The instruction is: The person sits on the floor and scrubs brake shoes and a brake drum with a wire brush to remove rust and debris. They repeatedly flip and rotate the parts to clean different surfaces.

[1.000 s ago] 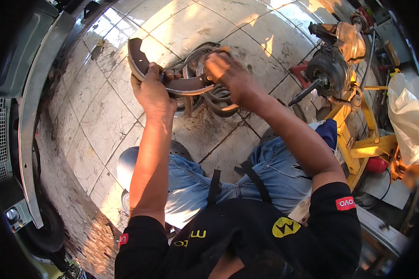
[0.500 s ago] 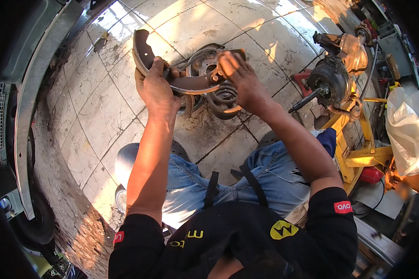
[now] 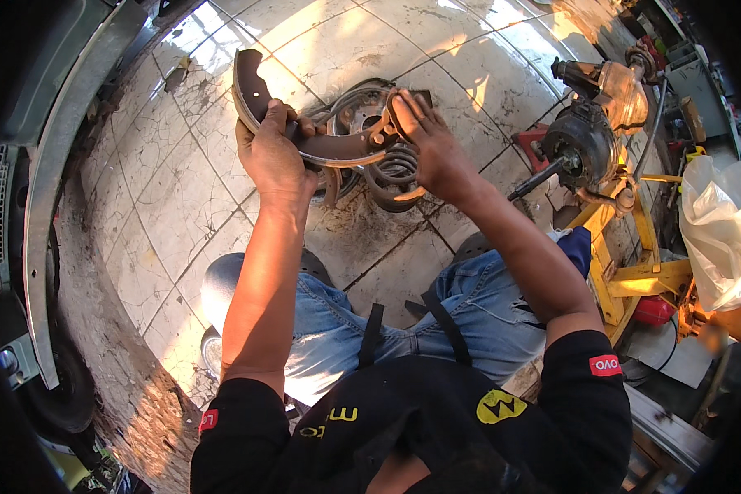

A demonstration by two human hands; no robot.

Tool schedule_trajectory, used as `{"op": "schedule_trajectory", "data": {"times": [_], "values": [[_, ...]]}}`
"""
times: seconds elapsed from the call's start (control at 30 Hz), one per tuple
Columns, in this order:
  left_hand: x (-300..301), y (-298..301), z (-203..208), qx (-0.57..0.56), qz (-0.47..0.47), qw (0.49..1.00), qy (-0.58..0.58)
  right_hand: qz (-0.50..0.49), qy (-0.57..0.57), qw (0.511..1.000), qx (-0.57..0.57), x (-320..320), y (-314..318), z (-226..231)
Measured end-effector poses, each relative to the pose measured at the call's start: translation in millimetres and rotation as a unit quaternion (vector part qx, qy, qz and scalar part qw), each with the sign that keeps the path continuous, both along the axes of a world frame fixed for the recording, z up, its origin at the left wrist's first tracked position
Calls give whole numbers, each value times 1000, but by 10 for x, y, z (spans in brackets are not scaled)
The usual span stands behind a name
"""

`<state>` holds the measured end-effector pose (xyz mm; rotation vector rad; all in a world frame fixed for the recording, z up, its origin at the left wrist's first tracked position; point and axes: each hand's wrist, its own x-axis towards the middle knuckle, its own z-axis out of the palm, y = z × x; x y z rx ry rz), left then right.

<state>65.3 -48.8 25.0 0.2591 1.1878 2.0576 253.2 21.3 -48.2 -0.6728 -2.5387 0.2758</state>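
My left hand point(image 3: 273, 156) grips a curved, rust-brown brake shoe point(image 3: 337, 147) around its middle, thumb on the inner face, raised above the tiled floor. One end of the shoe points up at the far left; the other reaches toward my right hand point(image 3: 433, 148). The fingers of that hand lie long and close together over a thin dark brown piece point(image 3: 425, 96) at the shoe's right end. What the piece is, and the palm side of the hand, are hidden. Below them on the floor lie a coil spring point(image 3: 398, 171) and a round metal brake part point(image 3: 358, 105), partly covered.
On the right, a greasy axle assembly point(image 3: 584, 140) rests on a yellow stand point(image 3: 650, 280). A white plastic bag point(image 3: 714, 230) hangs beside it. A vehicle's metal bumper point(image 3: 43, 206) runs along the left. My knees in jeans point(image 3: 329, 329) flank the work area.
My right hand's fingers have shifted slightly over the thin brown piece, and its curved edge now shows more. The left hand and brake shoe have moved slightly left.
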Motion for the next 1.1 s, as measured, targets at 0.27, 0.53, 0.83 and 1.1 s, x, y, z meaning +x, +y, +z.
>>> {"op": "schedule_trajectory", "data": {"times": [0.27,0.53,0.83,1.1], "values": [[-10,-10,-12,14,-4,1000,-3,-25,34,999,-16,-21,-60,19],[-30,17,-14,2,8,999,-39,-29,1,999,-22,-50,-88,9],[-65,10,-92,-1,-13,1000,-26,34,-56,997,44,-51,-99,45],[42,67,-172,1,-4,999,33,-51,-93,994,-4,-9,-20,-87]]}}
